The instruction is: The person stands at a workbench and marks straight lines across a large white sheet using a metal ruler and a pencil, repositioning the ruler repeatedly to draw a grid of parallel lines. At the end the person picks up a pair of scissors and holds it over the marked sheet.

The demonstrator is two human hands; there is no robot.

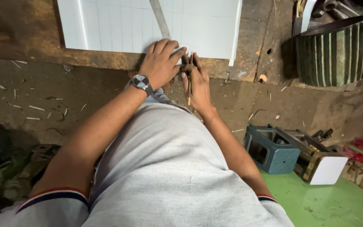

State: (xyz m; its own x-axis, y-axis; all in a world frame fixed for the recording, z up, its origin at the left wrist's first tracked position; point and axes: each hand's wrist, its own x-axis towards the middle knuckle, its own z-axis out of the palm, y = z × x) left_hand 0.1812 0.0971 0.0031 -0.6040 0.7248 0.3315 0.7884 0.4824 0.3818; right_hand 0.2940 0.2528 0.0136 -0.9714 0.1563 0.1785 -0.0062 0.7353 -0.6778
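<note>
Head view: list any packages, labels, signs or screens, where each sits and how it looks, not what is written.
No packages, signs or screens show.
White sheet: on the worn workbench at top, flat, marked with a faint grid; left hand presses on its near edge.
Wristwatch: on the left wrist, round dark dial, dark strap.
Thin stick-like tool: in the right hand, pale yellowish; its kind is unclear.

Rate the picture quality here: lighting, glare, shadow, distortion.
Head view: light falls brightest on the white sheet, nearly washing out its grid lines; the left hand pressing on it and the right hand with a thin pencil-like stick are sharp and evenly lit; the lower left corner sinks into dark shadow; the wide lens bends the bench edge and stretches the forearms.
</note>
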